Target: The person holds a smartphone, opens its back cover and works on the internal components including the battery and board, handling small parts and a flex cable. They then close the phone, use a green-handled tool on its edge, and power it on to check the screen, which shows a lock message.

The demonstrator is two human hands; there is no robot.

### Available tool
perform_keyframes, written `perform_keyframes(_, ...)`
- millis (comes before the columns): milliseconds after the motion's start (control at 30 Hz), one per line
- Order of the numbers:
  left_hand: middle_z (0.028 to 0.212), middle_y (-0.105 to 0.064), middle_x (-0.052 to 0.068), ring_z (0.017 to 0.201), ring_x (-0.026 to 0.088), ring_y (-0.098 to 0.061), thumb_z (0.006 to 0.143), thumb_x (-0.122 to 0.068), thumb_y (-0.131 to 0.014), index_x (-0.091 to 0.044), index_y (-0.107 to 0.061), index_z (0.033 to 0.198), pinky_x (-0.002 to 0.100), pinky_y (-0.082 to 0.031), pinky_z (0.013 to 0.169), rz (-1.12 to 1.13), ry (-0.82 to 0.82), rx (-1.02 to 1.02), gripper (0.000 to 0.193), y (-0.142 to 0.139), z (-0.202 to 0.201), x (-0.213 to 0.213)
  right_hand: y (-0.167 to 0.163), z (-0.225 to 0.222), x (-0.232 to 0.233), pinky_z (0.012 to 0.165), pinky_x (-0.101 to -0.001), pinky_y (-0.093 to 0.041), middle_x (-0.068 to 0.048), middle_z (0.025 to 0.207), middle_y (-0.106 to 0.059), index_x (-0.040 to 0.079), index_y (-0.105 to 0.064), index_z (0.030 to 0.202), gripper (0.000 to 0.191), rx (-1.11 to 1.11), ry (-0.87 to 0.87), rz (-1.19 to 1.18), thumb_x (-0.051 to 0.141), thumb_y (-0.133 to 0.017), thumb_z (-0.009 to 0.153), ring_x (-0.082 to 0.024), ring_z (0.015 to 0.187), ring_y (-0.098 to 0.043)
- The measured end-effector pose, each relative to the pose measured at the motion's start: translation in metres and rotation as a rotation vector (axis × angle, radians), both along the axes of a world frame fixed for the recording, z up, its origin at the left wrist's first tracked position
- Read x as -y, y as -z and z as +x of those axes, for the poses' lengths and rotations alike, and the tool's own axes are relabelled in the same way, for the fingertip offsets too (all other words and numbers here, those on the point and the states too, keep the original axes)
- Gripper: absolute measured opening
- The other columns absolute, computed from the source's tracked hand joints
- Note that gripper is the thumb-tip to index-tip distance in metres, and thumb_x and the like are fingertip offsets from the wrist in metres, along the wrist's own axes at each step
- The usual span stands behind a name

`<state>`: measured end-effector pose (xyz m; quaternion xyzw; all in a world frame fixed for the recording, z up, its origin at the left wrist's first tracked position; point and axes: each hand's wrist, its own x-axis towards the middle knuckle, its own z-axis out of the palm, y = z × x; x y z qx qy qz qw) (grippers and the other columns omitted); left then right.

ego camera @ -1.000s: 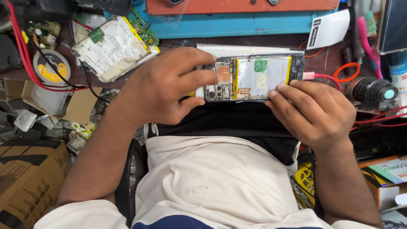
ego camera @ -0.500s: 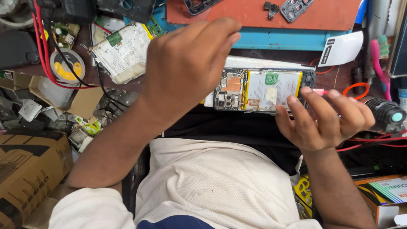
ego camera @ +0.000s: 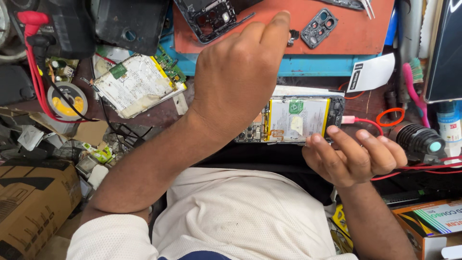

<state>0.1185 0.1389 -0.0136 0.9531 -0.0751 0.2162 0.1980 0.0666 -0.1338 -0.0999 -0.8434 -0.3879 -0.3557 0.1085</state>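
With the left hand (ego camera: pixel 236 72) lifted empty and the right hand's (ego camera: pixel 351 156) fingertips barely steadying it, the opened phone (ego camera: pixel 293 120) could slide off the surface (ego camera: pixel 159 115) edge.

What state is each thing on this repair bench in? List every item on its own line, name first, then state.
opened phone: back off, battery exposed, red cable plugged in
left hand: raised over the orange mat, holding nothing visible
right hand: open, fingertips at the phone's edge
second phone frame: stripped, empty
torch: lying on its side
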Motion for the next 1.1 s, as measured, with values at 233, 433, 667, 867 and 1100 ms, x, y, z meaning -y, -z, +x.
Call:
perform_keyframes(233,0.079,-0.060,0.005,0.069,0.020,-0.065,0.096,-0.009,-0.070,-0.005,-0.067,0.108,0.035,-0.050,0.057,0.072,0.172,0.008,0.013,-0.005,0.004,-0.003,-0.009,0.006,-0.003,0.097,-0.0457,-0.037,0.009,0.108,-0.065,0.031,-0.073,0.107,0.010,-0.043,-0.006,0.026,0.031,-0.078,0.099,-0.022,0.115,-0.048)
perform_keyframes(433,0.081,-0.063,0.007,0.068,0.020,-0.062,0.096,0.000,-0.073,0.006,-0.068,0.112,0.032,-0.050,0.059,0.066,0.566,0.173,0.018,-0.038,-0.043,0.001,-0.047,-0.001,-0.008,0.086,-0.0430,-0.058,-0.013,0.111,-0.064,0.004,-0.063,0.112,0.031,-0.613,-0.132,0.589,0.023,-0.079,0.094,-0.029,0.101,-0.065)
perform_keyframes(667,0.088,-0.068,0.012,0.080,0.025,-0.072,0.100,0.004,-0.076,0.007,-0.068,0.113,0.035,-0.062,0.072,0.180,0.743,0.419,0.016,-0.039,-0.083,0.012,-0.091,-0.031,0.002,0.087,-0.0375,-0.065,-0.015,0.110,-0.067,-0.003,-0.065,0.115,0.037,-1.135,-0.398,0.755,0.017,-0.081,0.090,-0.029,0.102,-0.073)
perform_keyframes(867,0.089,-0.067,0.009,0.079,0.022,-0.072,0.105,0.001,-0.075,0.003,-0.065,0.110,0.031,-0.062,0.071,0.149,0.758,0.511,0.012,-0.032,-0.116,0.016,-0.108,-0.050,0.010,0.084,-0.0398,-0.065,-0.015,0.106,-0.068,-0.001,-0.066,0.107,0.030,-1.162,-0.494,0.621,0.013,-0.082,0.086,-0.028,0.097,-0.073)
perform_keyframes(1100,0.090,-0.066,0.007,0.082,0.019,-0.073,0.105,0.000,-0.069,0.004,-0.065,0.114,0.030,-0.063,0.072,0.110,0.739,0.556,0.011,-0.026,-0.143,0.018,-0.113,-0.059,0.004,0.078,-0.0397,-0.067,-0.015,0.104,-0.069,-0.002,-0.065,0.104,0.035,-1.117,-0.642,0.641,0.019,-0.084,0.084,-0.027,0.095,-0.073)
